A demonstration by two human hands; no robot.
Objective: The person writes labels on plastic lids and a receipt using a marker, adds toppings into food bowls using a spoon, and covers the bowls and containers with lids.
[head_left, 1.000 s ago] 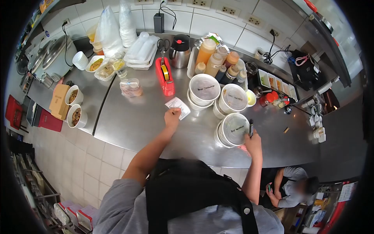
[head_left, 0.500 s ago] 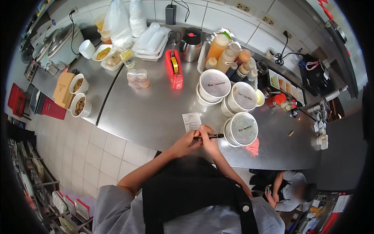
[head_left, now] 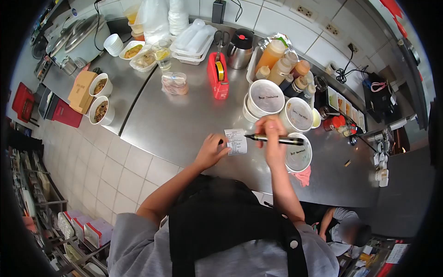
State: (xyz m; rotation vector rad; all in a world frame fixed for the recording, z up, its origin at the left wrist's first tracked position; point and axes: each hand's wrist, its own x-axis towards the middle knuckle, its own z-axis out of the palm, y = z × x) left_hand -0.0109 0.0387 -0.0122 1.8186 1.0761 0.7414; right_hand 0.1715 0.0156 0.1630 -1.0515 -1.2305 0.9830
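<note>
There is one black pen, and it is in the right hand. The hand is closed, with the fingers and thumb pinching the pen near its middle. The pen sticks out on both sides of the hand. Its tip points left, at the right edge of the paper. The pen is long and lies almost straight across the view, with the tip a tiny bit higher in the view than the back end. The back end is over a tub lid. I cannot tell if the tip touches the paper.

There is one paper, flat on the table. The left hand is at its left edge. Its fingers are curled in, holding a small black cap.

Three round lids with black writing show on white tubs, to the right of the paper and farther back. One pink cloth is by the nearest tub. Behind the paper are one red tape holder, one pair of scissors, one metal jug and one bag of pink food. Far to the left are two white bowls of food, just beside one brown box. One other person is at the lower right.
</note>
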